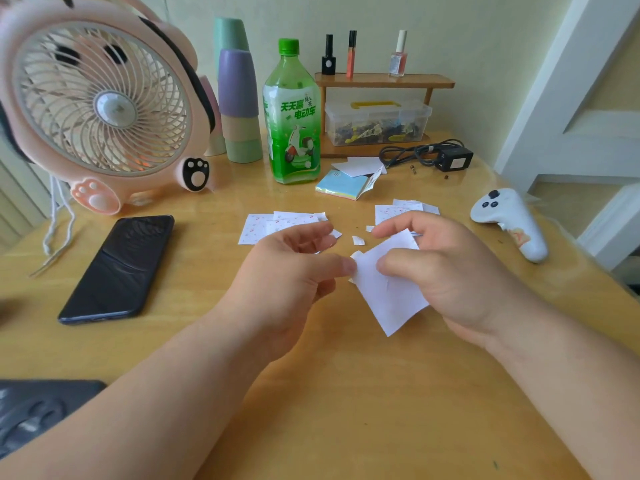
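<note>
Two bare hands are working in the middle of the frame, above a pale wooden desk [346,393]. Between them, just right of centre, they are holding a small white sheet of paper [388,292], tilted so that one corner is pointing down toward the viewer. The left hand [294,271] is pinching the sheet's upper left corner, its grip closed on the paper with the thumb on top. The right hand [446,268] is also gripping the sheet, with its thumb lying across the near face and its fingers curling behind the top edge.

Cut paper pieces printed with small red marks [273,225] are lying on the desk just beyond the hands, with a tiny white scrap [357,240] between them. A black phone [117,268] is lying at middle left and a pink fan [100,98] is standing at upper left. A green bottle [292,123] is standing at top centre, and a white controller [512,223] is resting at middle right.
</note>
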Motion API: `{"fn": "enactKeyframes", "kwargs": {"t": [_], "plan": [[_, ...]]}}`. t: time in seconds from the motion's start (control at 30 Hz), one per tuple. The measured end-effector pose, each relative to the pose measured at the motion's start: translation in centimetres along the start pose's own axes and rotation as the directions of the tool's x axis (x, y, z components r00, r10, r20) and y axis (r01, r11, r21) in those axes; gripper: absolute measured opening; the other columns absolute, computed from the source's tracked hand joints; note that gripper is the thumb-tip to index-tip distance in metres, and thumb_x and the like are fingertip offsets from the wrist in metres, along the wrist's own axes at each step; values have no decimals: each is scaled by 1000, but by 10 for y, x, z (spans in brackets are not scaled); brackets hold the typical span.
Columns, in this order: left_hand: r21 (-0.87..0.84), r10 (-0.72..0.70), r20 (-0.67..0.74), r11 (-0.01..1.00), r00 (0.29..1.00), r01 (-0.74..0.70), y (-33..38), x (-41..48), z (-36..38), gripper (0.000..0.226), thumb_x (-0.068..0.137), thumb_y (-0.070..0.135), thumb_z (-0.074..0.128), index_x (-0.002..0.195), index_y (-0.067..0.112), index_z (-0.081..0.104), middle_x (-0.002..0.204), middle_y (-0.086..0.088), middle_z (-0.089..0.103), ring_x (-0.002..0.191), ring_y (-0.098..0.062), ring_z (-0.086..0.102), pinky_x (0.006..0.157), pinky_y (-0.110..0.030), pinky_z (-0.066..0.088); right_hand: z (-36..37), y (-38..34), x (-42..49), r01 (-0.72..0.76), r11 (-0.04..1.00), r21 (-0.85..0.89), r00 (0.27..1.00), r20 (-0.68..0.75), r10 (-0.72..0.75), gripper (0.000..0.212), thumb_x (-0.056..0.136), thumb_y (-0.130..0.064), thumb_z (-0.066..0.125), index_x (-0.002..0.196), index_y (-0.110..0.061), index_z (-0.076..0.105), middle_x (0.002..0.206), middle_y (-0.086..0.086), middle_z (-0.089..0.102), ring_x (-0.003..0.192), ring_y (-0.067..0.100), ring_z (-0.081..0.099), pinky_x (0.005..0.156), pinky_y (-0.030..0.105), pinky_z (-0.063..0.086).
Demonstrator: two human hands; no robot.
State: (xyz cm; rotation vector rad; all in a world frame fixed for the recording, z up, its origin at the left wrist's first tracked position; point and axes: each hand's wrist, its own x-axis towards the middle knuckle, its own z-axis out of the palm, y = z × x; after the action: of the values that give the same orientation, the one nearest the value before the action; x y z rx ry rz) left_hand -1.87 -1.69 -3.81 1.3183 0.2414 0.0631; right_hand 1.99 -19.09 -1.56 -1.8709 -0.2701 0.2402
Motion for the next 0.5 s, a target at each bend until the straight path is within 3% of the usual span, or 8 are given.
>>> {"fn": "enactKeyframes", "kwargs": {"t": [0.1, 0.17, 0.23, 0.43, 0.5], "plan": [[-5, 46, -13, 999, 999, -46, 3, 0, -2, 63, 54, 7, 81, 116, 17, 73, 111, 3, 69, 77, -14, 62, 73, -31, 47, -6, -2, 2, -127, 971, 201, 989, 103, 108, 20, 83, -4, 69, 101, 1, 73, 95, 16, 75, 87, 29, 67, 78, 37, 45], [-6, 71, -12, 997, 997, -71, 5, 0, -3, 63, 55, 9, 81, 117, 18, 74, 112, 5, 71, 73, -12, 62, 74, -31, 47, -9, -1, 3, -223, 929, 295, 969, 175, 177, 32, 80, -8, 74, 109, 4, 72, 109, 21, 75, 103, 35, 71, 92, 45, 45], [-28, 76, 20, 997, 997, -75, 6, -2, -3, 63, 57, 7, 80, 119, 17, 73, 112, 6, 73, 73, -10, 63, 74, -29, 47, -11, 0, 4, -248, 918, 310, 961, 201, 192, 44, 70, -15, 80, 110, 2, 73, 112, 21, 74, 115, 40, 67, 95, 47, 41], [-3, 70, 69, 998, 995, -70, 7, -5, 0, 57, 58, 4, 76, 114, 17, 77, 111, 8, 76, 76, -14, 59, 72, -29, 44, -13, -1, 4, -243, 934, 261, 958, 214, 189, 51, 60, -7, 82, 109, 4, 73, 105, 18, 77, 97, 32, 73, 92, 44, 44], [-7, 67, 84, 998, 994, -66, 8, -5, -1, 54, 59, 2, 75, 111, 17, 77, 109, 7, 76, 75, -14, 57, 69, -28, 43, -12, 0, 4, -243, 933, 265, 959, 213, 189, 50, 63, -14, 77, 108, 6, 71, 105, 20, 76, 95, 32, 72, 89, 43, 43]]}}
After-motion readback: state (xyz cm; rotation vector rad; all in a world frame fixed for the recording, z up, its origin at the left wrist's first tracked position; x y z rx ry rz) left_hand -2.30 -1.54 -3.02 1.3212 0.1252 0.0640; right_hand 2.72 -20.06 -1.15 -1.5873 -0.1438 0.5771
